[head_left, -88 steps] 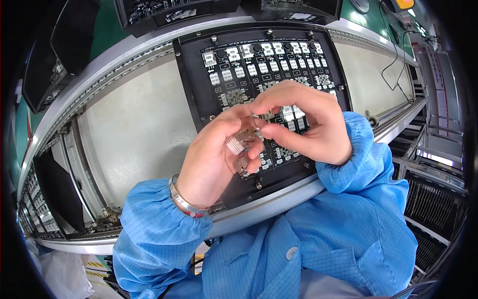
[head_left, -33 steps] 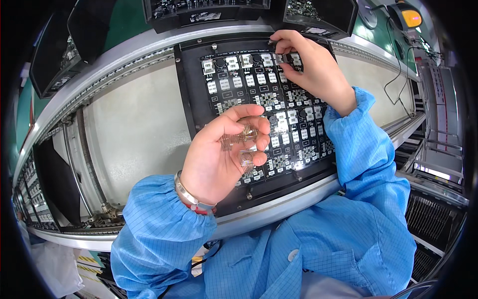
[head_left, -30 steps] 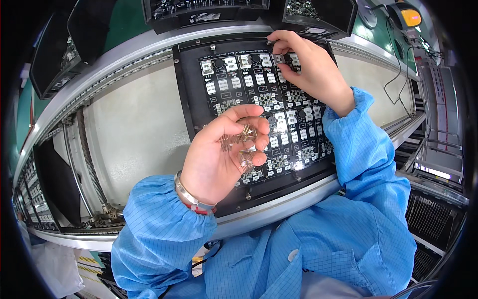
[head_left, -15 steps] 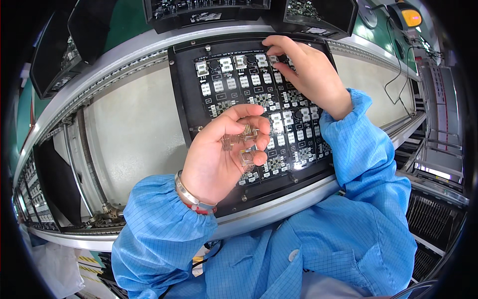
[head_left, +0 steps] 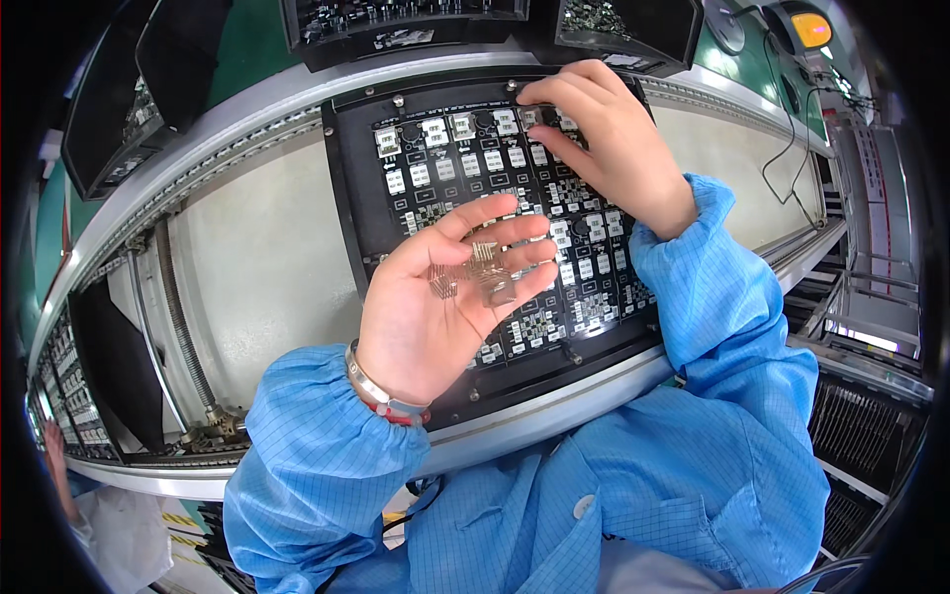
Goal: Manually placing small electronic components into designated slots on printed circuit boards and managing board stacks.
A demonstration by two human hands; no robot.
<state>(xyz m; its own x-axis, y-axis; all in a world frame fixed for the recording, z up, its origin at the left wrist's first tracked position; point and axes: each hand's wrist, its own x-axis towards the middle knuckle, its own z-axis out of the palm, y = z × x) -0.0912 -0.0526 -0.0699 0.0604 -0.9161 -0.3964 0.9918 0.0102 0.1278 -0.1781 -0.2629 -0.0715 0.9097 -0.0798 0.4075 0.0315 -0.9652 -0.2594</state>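
The left hand (head_left: pixel 445 297) lies palm up over the lower middle of the black circuit board (head_left: pixel 495 228), fingers spread loosely flat, cradling a small heap of pinned metal components (head_left: pixel 473 269). The right hand (head_left: pixel 604 139) is at the board's top edge, up and to the right of that heap, fingertips (head_left: pixel 539 94) pinched narrow and pressed to the board; whether they hold a part is hidden. The components look tiny, silvery and comb-like, lying jumbled across the fingers.

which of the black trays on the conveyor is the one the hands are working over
The big black tray in the middle, studded with white parts. The right hand presses on its top edge and the left hand hovers over it, cupping small metal parts; the others sit beyond the rail.
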